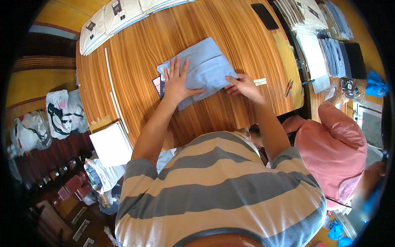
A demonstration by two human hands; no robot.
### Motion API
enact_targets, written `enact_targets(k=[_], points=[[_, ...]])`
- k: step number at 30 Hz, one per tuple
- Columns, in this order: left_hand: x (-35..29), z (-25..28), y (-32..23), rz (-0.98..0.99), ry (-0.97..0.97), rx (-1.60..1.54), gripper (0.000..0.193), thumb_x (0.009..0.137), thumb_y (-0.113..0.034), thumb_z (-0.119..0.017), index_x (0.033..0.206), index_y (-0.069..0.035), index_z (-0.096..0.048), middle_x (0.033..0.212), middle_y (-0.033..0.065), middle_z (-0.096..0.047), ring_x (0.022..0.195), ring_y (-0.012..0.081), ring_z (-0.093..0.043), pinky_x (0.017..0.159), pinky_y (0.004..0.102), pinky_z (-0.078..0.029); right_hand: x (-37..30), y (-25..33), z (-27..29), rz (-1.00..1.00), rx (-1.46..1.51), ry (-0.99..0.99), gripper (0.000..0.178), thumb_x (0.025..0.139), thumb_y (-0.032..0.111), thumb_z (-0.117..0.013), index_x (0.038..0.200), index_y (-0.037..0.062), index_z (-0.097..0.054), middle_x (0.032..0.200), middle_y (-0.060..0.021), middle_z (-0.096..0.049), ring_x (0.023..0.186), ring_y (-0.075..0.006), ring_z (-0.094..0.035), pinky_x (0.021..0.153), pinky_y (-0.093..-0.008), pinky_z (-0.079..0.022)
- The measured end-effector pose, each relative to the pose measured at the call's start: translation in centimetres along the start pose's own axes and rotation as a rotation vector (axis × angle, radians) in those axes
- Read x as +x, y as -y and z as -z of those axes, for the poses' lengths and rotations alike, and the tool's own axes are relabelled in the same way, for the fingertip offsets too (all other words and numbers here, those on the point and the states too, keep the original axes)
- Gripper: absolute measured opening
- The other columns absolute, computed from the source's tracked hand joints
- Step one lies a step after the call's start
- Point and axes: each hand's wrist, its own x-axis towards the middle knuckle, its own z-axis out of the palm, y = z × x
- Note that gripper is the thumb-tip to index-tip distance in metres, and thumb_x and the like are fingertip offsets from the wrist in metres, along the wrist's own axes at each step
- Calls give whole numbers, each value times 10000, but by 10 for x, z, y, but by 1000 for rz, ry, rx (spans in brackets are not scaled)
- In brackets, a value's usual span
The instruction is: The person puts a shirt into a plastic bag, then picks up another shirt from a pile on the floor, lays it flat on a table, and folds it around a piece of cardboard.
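Note:
A folded light blue shirt [207, 68] lies at a slant on the wood-grain table [140, 66] in front of me. My left hand [177, 84] is open and flat on its left part, with the fingers spread. At the shirt's right edge, my right hand [240, 85] pinches the cloth, thumb on top and the other fingers curled, partly hidden. Something small and dark shows by that thumb, too small to name. A dark blue and white card [157, 85] sticks out past the shirt's left edge, beside my left hand.
Stacks of folded white shirts [111, 20] line the far left edge. A black phone [264, 16] lies far right, small scissors [289, 88] and a white label strip [260, 82] nearer. A person in pink [329, 144] works at my right beside more folded shirts [332, 57]. White sheets [110, 144] sit left.

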Motion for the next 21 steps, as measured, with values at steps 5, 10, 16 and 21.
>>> enact_targets(k=[5, 10, 16, 21], points=[[-14, 3, -53, 194, -8, -138, 1167, 719, -769, -777, 1537, -15, -423, 1559, 266, -405, 1470, 414, -369, 1174, 622, -265, 35, -16, 23, 368, 74, -376, 316, 1019, 279, -706, 1002, -36, -710, 820, -117, -751, 693, -151, -726, 573, -300, -558], [-13, 5, 0, 445, -90, -417, 737, 828, -557, -829, 1192, 63, -668, 983, 206, -751, 946, 350, -734, 846, 448, -575, -16, -19, 7, 60, -135, -410, 511, 902, 420, -820, 994, -73, -723, 736, -154, -737, 678, -151, -723, 610, -310, -567], [-5, -7, -4, 583, 127, -834, 575, 866, -410, -836, 1164, 51, -666, 982, 170, -761, 906, 273, -746, 770, 438, -599, 3, -23, 2, 87, -256, -271, 583, 913, 441, -804, 1127, -95, -720, 913, -186, -772, 843, -234, -750, 748, -363, -586], [2, -6, 12, 549, 421, -1104, 541, 907, -378, -806, 1205, 54, -675, 983, 150, -755, 861, 192, -721, 724, 375, -599, 3, -5, 0, 50, -47, -60, 585, 943, 437, -773, 1218, -75, -711, 1097, -200, -768, 1001, -265, -742, 886, -375, -572]])
